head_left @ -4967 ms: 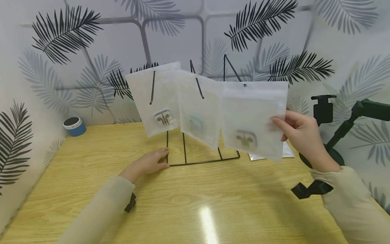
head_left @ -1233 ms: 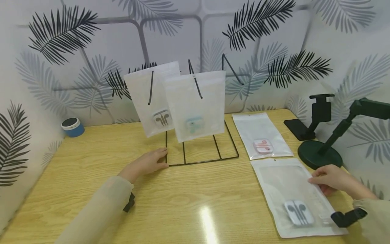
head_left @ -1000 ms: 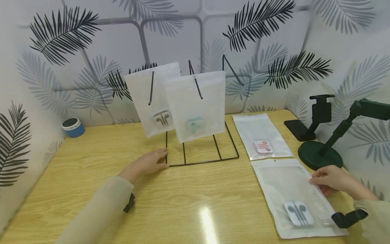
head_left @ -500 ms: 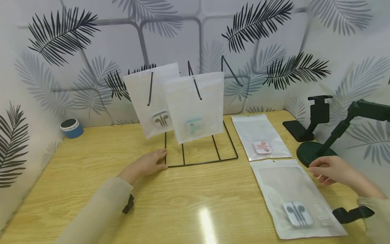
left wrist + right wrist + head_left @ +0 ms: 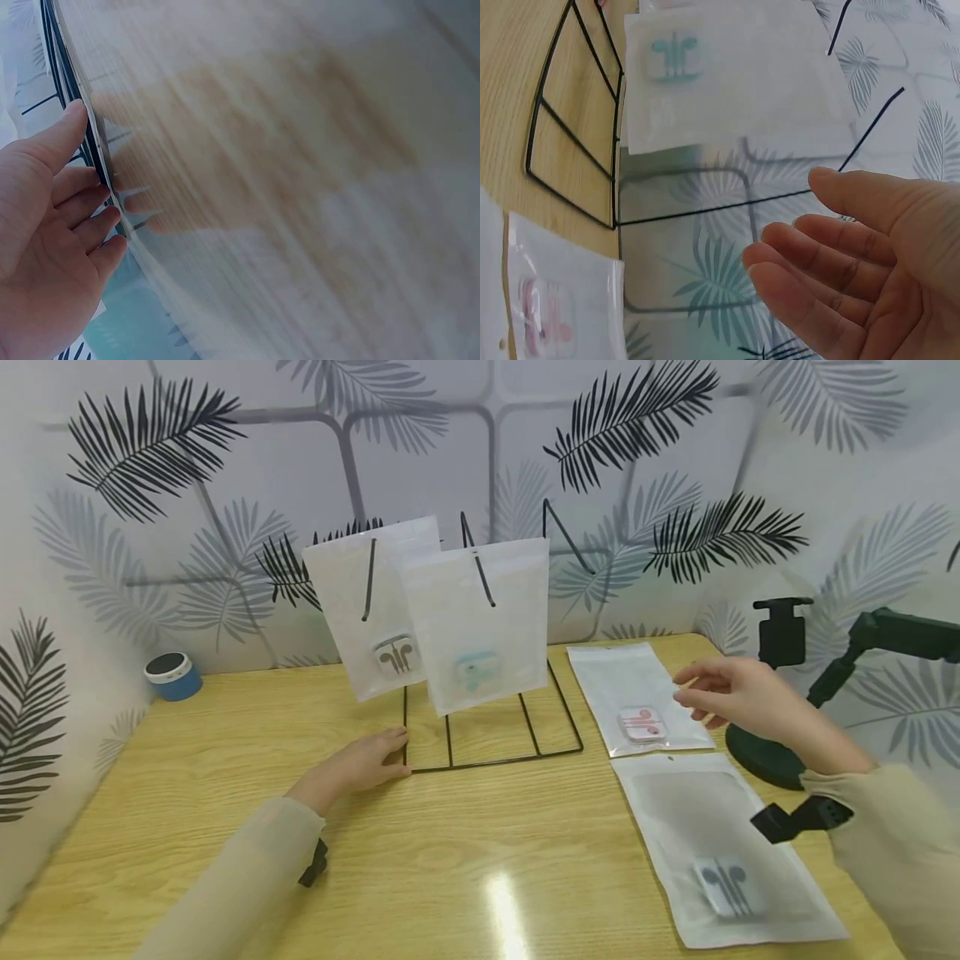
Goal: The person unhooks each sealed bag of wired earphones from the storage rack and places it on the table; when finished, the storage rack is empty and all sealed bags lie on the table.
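Note:
In the head view my left hand (image 5: 356, 764) touches the front-left corner of a black wire display rack (image 5: 495, 762) with loosely extended fingers. My right hand (image 5: 738, 697) hovers above the table, fingers loosely bent and holding nothing. Two white zip pouches hang from the rack's hooks: the left pouch (image 5: 360, 577) contains dark earphones, the middle pouch (image 5: 487, 602) teal ones. The right hook (image 5: 570, 537) carries nothing. A pouch with pink earphones (image 5: 622, 681) lies on the table below my right hand; a larger pouch with grey earphones (image 5: 697, 810) lies in front of it.
A blue and white round speaker (image 5: 173, 677) stands at the back left of the wooden table (image 5: 420, 860). To the right are a black phone holder (image 5: 782, 631) and a dark green stand with a jointed arm (image 5: 900, 635). Leaf-patterned wall covering (image 5: 420, 460) rises behind.
Five seconds ago my right hand held a pouch by the right hook; a second ago it was at the grey-earphone pouch on the table. Since then it has lifted away, up and left. My left hand stays put.

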Available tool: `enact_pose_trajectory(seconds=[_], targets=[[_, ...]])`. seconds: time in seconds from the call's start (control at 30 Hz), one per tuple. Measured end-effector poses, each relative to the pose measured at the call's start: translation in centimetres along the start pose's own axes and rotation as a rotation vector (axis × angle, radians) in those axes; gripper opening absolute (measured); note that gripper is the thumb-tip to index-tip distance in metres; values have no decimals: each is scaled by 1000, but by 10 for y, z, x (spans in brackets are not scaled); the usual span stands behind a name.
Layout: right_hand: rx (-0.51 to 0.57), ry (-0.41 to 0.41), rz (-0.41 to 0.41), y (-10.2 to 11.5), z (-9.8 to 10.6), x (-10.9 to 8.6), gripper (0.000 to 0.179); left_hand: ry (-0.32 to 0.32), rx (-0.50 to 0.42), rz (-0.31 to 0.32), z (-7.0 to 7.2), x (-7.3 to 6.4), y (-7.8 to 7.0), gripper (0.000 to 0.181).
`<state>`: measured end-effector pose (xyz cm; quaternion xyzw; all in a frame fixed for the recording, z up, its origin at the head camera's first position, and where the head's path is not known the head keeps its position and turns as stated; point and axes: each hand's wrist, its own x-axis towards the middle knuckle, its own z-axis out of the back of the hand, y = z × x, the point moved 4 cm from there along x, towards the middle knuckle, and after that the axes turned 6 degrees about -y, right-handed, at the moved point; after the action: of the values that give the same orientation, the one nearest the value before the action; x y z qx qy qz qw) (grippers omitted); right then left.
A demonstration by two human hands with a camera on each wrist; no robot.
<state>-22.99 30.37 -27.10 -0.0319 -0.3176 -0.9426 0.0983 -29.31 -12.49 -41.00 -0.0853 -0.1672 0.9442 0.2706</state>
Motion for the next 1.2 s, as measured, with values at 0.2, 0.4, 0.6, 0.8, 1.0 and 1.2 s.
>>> enact_pose_trajectory(seconds=[0.2, 0.4, 0.6, 0.8, 1.0, 1.2], targets=[[52, -42, 125, 35, -15, 30, 38, -2, -15, -1, 1, 0, 0, 65], [136, -53, 187, 50, -38, 62, 37, 0, -24, -1, 0, -1, 0, 65], [226, -101, 189, 59, -57, 89, 41, 2, -26, 2, 0, 0, 1, 65], [314, -198, 133, 61, -69, 109, 46, 4, -24, 15, 1, -1, 1, 65], [393, -240, 77, 57, -81, 124, 46, 1, -10, -3, 1, -2, 0, 64], [467, -273, 66, 54, -87, 132, 31, 1, -12, 3, 1, -2, 0, 64]])
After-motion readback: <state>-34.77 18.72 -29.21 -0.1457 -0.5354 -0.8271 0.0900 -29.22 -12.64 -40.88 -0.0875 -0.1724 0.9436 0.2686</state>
